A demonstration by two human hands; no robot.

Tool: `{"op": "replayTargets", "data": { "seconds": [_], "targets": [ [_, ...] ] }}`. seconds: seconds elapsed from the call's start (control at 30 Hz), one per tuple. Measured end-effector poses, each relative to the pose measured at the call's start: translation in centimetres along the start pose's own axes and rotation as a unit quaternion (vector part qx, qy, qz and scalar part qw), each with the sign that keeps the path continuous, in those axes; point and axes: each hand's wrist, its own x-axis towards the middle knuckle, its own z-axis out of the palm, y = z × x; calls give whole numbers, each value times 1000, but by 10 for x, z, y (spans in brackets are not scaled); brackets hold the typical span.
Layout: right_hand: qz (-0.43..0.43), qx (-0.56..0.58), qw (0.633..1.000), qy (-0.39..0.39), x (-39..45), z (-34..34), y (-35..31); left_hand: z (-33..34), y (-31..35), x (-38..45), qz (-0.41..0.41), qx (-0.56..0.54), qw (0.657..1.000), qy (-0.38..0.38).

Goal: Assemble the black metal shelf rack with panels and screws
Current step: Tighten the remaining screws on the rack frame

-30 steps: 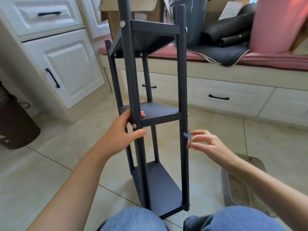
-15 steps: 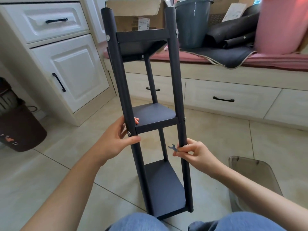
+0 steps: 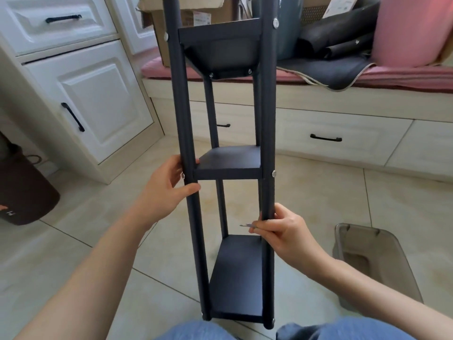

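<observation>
The black metal shelf rack (image 3: pixel 229 171) stands tilted on the tiled floor between my knees, with three panels fixed between four posts by silver screws. My left hand (image 3: pixel 166 190) grips the near left post at the middle panel (image 3: pixel 230 159). My right hand (image 3: pixel 284 231) holds the near right post below that panel and pinches a small flat wrench (image 3: pixel 246 225) that sticks out to the left. The bottom panel (image 3: pixel 239 273) rests close to my legs. The top panel (image 3: pixel 220 49) shows its underside.
A translucent grey plastic tray (image 3: pixel 375 263) lies on the floor to the right. White cabinets (image 3: pixel 93 99) stand on the left, a dark bin (image 3: pixel 22 190) at far left. A bench with drawers (image 3: pixel 326 136) carries a cardboard box, a grey bucket, dark mats and a pink bin.
The rack turned so its front faces me squarely. My right hand moved down from beside the right post and took hold of it, still pinching the wrench. My left hand keeps its grip.
</observation>
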Motion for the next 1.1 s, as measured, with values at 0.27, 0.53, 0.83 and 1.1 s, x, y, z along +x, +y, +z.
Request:
{"op": "replayTargets", "data": {
  "seconds": [0.27, 0.53, 0.83, 1.1],
  "targets": [
    [-25, -14, 1000, -13, 1, 7, -6, 18, 45, -18, 162, 108, 935, 298],
    [-39, 4, 998, -40, -2, 21, -16, 70, 70, 1, 44, 52, 997, 30],
    [-6, 119, 989, -85, 1, 12, -20, 51, 55, 5, 38, 52, 997, 35],
    [125, 151, 981, 3, 25, -4, -14, 30, 47, 7, 44, -4, 999, 13]
  ]
}}
